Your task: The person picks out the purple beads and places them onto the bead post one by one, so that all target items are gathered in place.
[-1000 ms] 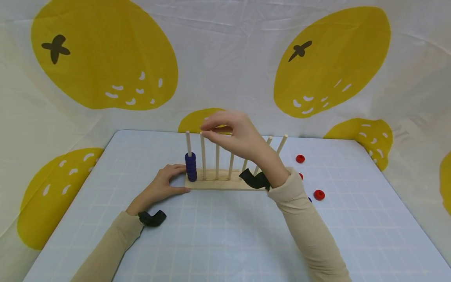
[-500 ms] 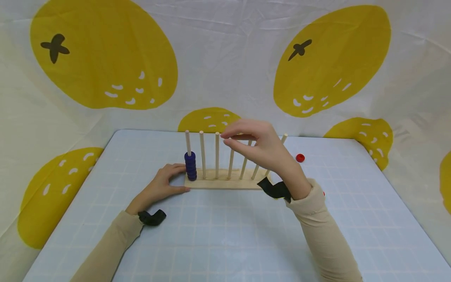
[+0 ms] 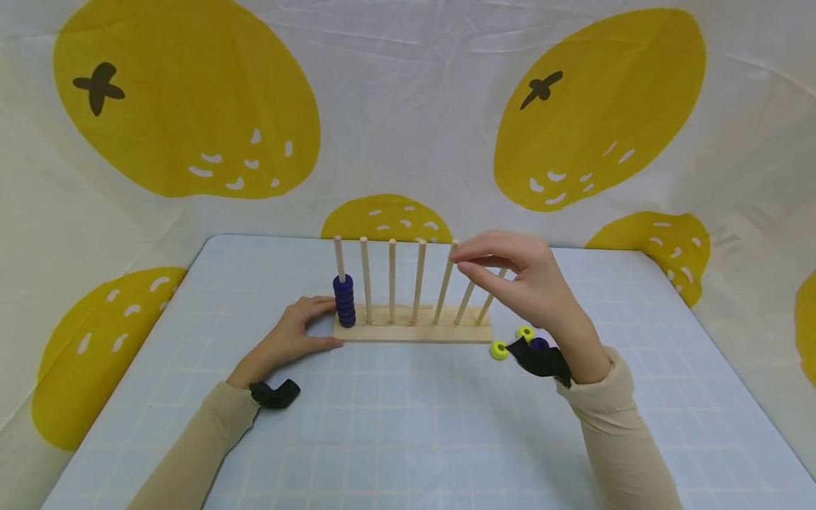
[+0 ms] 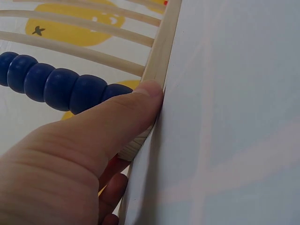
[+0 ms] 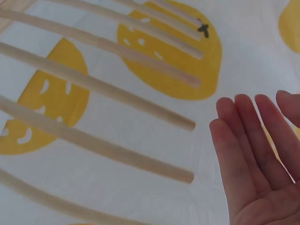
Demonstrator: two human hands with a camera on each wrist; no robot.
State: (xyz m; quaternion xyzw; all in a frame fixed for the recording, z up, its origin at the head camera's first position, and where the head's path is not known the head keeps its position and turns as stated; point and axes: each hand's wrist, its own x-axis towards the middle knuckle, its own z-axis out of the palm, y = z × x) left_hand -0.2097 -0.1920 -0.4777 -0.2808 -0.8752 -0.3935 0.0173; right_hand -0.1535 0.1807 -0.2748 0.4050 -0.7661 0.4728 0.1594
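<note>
A wooden peg rack (image 3: 414,334) stands on the table, with a row of upright pegs along its base. On its leftmost peg sits a stack of dark blue beads (image 3: 345,301). My left hand (image 3: 293,329) holds the left end of the base, the thumb (image 4: 149,89) pressed on the front edge and the fingers behind. Near the tops of the right-hand pegs hovers my right hand (image 3: 518,278), its thumb and fingertips apart with nothing between them. The right wrist view shows its fingers (image 5: 246,136) extended beside the bare peg ends.
Two yellow-green beads (image 3: 499,350) and a dark blue bead (image 3: 539,344) lie on the table by the rack's right end, partly behind the black wrist strap (image 3: 542,360). A white cloth with yellow fruit shapes (image 3: 191,99) hangs behind the table.
My right hand has moved right along the peg tops, from the second peg toward the right end. The yellow-green beads have come into view, while the arm now hides the red ones. The left hand stays put.
</note>
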